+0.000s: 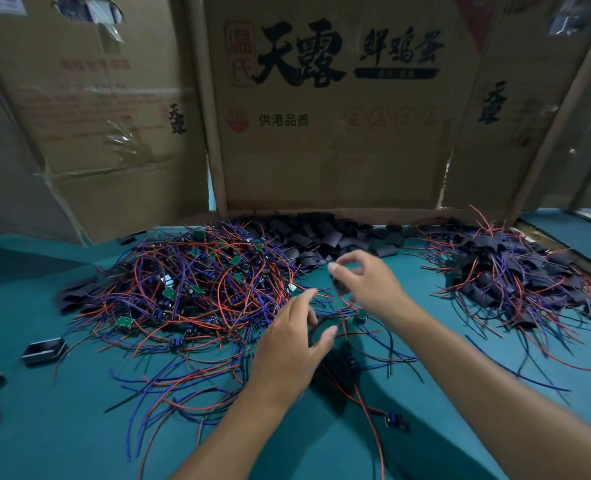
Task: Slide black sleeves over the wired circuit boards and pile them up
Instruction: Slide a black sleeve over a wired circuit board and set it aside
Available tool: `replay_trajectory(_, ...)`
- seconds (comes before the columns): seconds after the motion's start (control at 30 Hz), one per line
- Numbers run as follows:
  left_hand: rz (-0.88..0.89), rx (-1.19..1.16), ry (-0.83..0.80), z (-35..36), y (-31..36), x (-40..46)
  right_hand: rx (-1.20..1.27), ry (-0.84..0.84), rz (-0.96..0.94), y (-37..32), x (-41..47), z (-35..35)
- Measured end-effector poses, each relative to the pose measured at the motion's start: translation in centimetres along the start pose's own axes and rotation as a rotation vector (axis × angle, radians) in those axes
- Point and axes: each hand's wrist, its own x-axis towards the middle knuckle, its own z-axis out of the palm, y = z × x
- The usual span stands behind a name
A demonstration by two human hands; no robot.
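A tangled heap of wired circuit boards (190,289), green boards with red and blue leads, covers the left-centre of the green table (79,427). Behind it lies a row of loose black sleeves (321,233). On the right sits a pile of sleeved boards (515,271). My left hand (294,341) pinches the wires of one small board (361,316) that hangs between my hands. My right hand (370,282) is raised just above it, with a blurred black sleeve (342,284) held in its curled fingers.
Cardboard box walls (332,133) close off the back and sides. Two loose black sleeves (43,349) lie near the left edge. A stray wired board (396,420) rests under my right forearm. Loose wires trail across the near table.
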Motion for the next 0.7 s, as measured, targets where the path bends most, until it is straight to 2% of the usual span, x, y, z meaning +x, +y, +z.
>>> replay_trajectory(0.13,0.026,-0.079,-0.007,-0.1,0.2,0.4,0.334,-0.159,0.120,-1.2,-5.7,1.7)
replay_trajectory(0.23,-0.057,-0.337,-0.052,-0.7,0.4,0.4,0.466,-0.215,0.183,-0.8,-7.4,1.9)
replay_trajectory(0.33,-0.156,-0.530,-0.175,-1.0,0.6,0.3,0.597,-0.254,0.242,-0.7,-7.9,1.6)
replay_trajectory(0.47,-0.213,-0.663,-0.230,-1.2,0.7,0.3,0.600,-0.274,0.191,-0.8,-8.2,1.2)
replay_trajectory(0.6,-0.236,-0.635,-0.182,-1.5,0.7,0.4,0.440,-0.334,-0.025,-0.5,-8.4,0.3)
replay_trajectory(0.7,-0.226,-0.620,-0.170,-2.0,0.8,0.5,0.441,-0.361,-0.087,-0.1,-8.3,0.0)
